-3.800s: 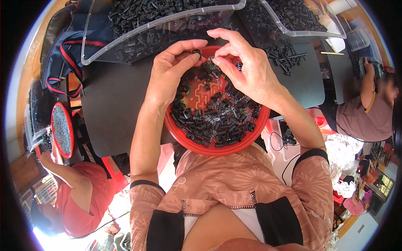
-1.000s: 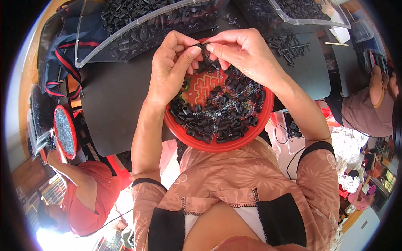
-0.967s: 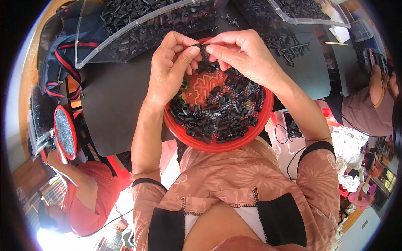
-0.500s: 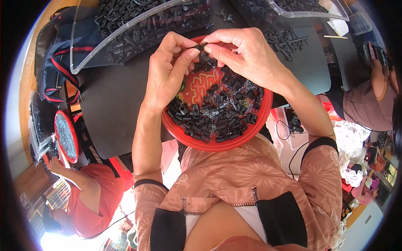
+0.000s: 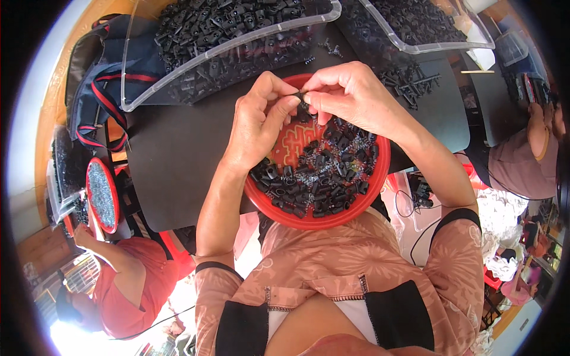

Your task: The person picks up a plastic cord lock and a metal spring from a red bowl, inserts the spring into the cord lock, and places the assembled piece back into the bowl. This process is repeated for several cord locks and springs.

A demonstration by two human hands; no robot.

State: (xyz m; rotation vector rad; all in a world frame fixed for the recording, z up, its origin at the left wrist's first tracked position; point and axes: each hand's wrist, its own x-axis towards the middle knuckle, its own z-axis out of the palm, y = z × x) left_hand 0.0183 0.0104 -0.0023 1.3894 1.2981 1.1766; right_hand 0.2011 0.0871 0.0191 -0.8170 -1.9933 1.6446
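My left hand (image 5: 258,121) and my right hand (image 5: 353,98) meet above the far rim of a round red tray (image 5: 309,224). Thumb and fingertips of both hands pinch together on a small black plastic part (image 5: 301,95), mostly hidden by the fingers. Below them the tray holds many loose black plastic pieces (image 5: 323,204), some hollow like short tubes, mixed with thin metal coil springs (image 5: 309,177). A bare patch of the tray's bottom shows a gold pattern, nearest my left hand. The tray rests between my lap and the table edge.
On the dark table (image 5: 178,154) stand two clear bins (image 5: 231,47) (image 5: 415,47) of black parts. Black pins (image 5: 409,83) and a few springs (image 5: 329,47) lie nearby. A co-worker in red (image 5: 127,279) sits left by a red tray of springs (image 5: 102,196); another person (image 5: 522,154) is at right.
The whole view has shifted, so table, bins and tray appear lower and slightly right. Both hands stay pinched together over the tray's far side, with fingertips closer around the small part.
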